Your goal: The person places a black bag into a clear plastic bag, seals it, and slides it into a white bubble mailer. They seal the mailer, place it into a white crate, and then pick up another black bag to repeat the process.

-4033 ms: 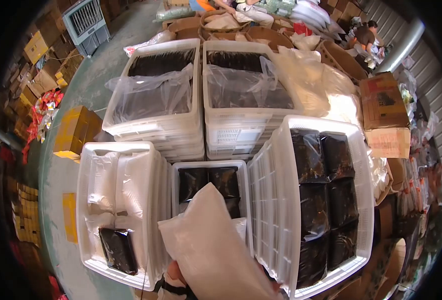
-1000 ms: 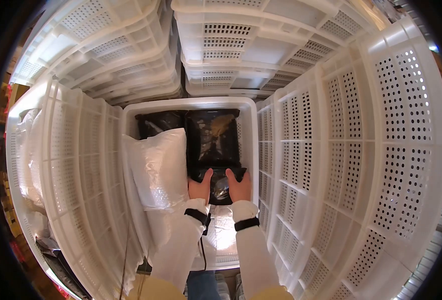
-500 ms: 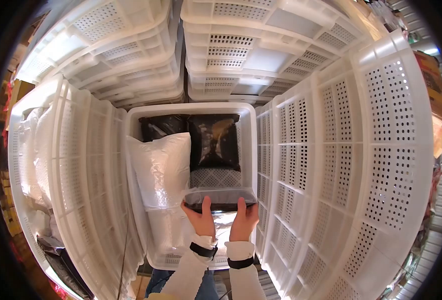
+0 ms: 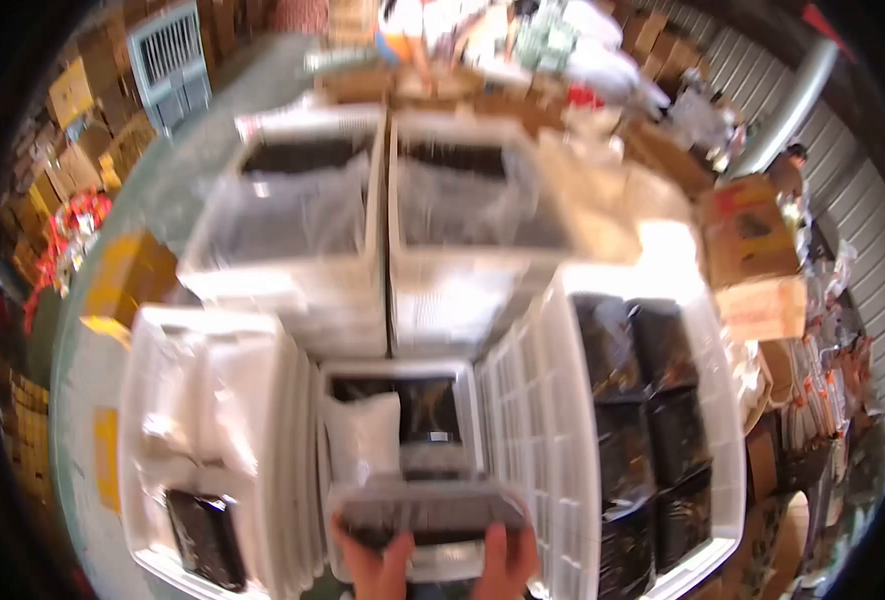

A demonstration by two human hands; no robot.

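Between them my left hand (image 4: 374, 568) and my right hand (image 4: 508, 562) grip a black packet in clear plastic film (image 4: 427, 513) by its two ends, thumbs on the near side. What the packet contains cannot be made out. Below and beyond it stands a low white crate (image 4: 470, 425). A white padded bag (image 4: 364, 435) lies along that crate's left side, and a black packet (image 4: 428, 403) lies at its back right. Motion blurs this view somewhat.
On the left is a white crate stack (image 4: 284, 440) with white bags and a black packet on top. A taller right stack (image 4: 574, 430) holds several black packets. Two film-covered crates (image 4: 387, 235) stand ahead. Cardboard boxes (image 4: 747, 235) and a person (image 4: 788, 170) are farther right.
My view has risen and widened, showing the tops of the stacks. The packet has been lifted out of the low crate toward me, still in both hands.
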